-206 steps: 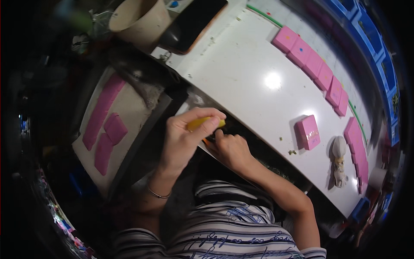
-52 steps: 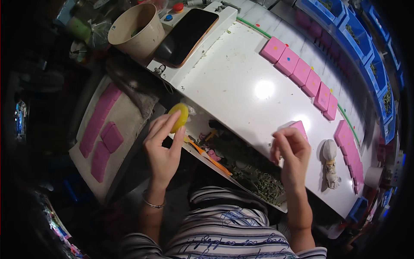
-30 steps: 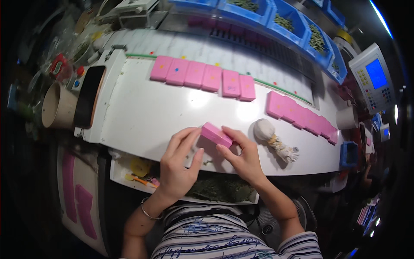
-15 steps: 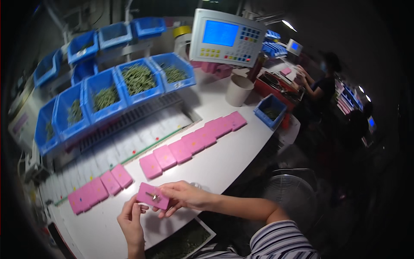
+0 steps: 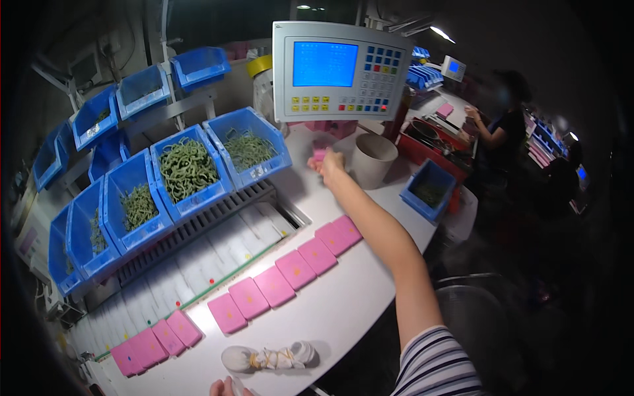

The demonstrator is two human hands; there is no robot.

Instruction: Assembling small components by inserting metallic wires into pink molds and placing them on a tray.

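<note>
While the left hand [image 5: 228,387] peeks in at the table's [image 5: 343,310] near edge, fingers hidden so I cannot tell its grip, a white tied bundle [image 5: 267,358] lies just beside it. Pink boxes [image 5: 284,280] line the middle. Far off, the right hand [image 5: 328,163] seems closed on a small pink box [image 5: 319,155] by the white cup [image 5: 371,160].

The right arm stretches far forward, bare forearm nearly straight, and the right hand [image 5: 328,162] is curled closed at its end. Only the left hand's [image 5: 228,387] fingertips show at the lower edge.
</note>
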